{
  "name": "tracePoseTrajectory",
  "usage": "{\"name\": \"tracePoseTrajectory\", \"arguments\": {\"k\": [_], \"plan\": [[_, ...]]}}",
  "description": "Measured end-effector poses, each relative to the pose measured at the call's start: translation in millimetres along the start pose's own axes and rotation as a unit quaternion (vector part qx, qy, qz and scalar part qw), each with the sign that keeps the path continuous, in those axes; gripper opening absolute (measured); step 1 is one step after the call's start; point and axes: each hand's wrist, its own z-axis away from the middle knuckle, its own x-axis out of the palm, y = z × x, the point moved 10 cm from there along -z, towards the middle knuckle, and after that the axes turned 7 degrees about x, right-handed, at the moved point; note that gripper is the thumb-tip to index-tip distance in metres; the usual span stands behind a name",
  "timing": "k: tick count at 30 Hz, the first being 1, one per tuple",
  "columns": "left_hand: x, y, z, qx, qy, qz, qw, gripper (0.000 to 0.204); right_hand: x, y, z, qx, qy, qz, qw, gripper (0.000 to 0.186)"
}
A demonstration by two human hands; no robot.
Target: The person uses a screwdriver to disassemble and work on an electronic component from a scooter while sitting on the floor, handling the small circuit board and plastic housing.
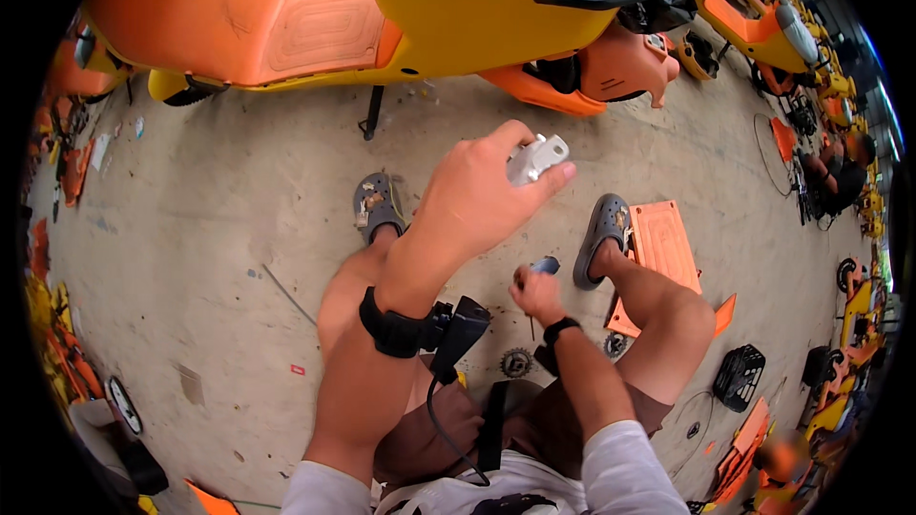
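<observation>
As left hand (477, 181) grips blocky part (540, 160), probably metal, right hand (539, 297), slim tool (546, 265)

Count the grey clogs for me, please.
2. One clog is on the left foot, left of the left hand holding a silvery metal part; the other clog is on the right foot, beside an orange panel. More could be hidden at the edges.

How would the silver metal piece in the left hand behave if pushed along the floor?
The silver metal piece has a metallic sheen, so it's probably stiff. Its blocky outline suggests sliding rather than rolling. Its smooth-looking surface may feel slippery.
</observation>
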Motion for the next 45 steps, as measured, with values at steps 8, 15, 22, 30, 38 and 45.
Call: {"name": "tracePoseTrajectory", "arguments": {"k": [8,15,22,30,38,45], "plan": [[0.4,-10.8,-8.9,-0.104,0.022,0.32,0.941,0.041,-270.5,-103.9,-7.6,-0.074,0.129,-0.348,0.926,0.02],[15.7,-3.2,-10.5,-0.074,0.093,0.389,0.914,0.041,-272.5,-108.9,33.6,-0.047,-0.064,-0.606,0.792,0.042],[34.4,-1.7,-6.1,-0.061,0.074,0.368,0.925,0.03,-289.6,-129.8,42.2,-0.109,0.054,-0.396,0.91,0.063],[44.8,6.3,-12.8,-0.048,0.031,0.339,0.939,0.048,-293.1,-120.2,45.0,-0.115,0.035,-0.438,0.891,0.046],[56.5,0.9,-16.7,-0.062,0.006,0.32,0.945,0.045,-285.3,-99.9,40.2,-0.077,0.003,-0.472,0.878,0.037],[49.9,-21.6,-20.6,-0.064,0.06,0.204,0.975,0.037,-314.5,-95.1,51.8,-0.146,0.237,-0.303,0.911,0.02]]}}
